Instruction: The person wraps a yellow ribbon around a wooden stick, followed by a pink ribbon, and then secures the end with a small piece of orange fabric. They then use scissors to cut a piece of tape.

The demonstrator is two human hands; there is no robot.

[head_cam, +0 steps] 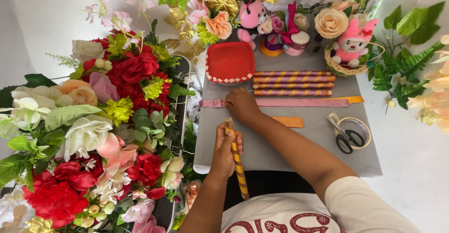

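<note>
Fingers of the left hand [225, 149] curl closed around a slim stick wrapped in gold and brown spiral ribbon [237, 160], gripping it near its upper end just below the centre of the frame; the stick slants down toward the lower middle, over the near edge of a grey cloth-covered board [290, 153]. Just above, the right hand [242, 105] lies knuckles-up with fingers bent, pressing on a long pink glitter ribbon strip [299, 103] that runs across the board; whether it pinches the strip cannot be told.

Above the strip, four finished sticks wrapped in pink and gold spiral ribbon [293, 83] lie side by side, with a red square plastic lid with a patterned rim [230, 62] to their left. A short orange glitter strip [288, 121] lies right of the right wrist. At centre right, black-handled scissors [347, 137] rest on a roll of clear tape [364, 129]. A small wicker basket holding a pink plush toy [351, 55] stands at the upper right corner of the board. Artificial flowers in red, white, peach and green [103, 120] fill the left of the frame.
</note>
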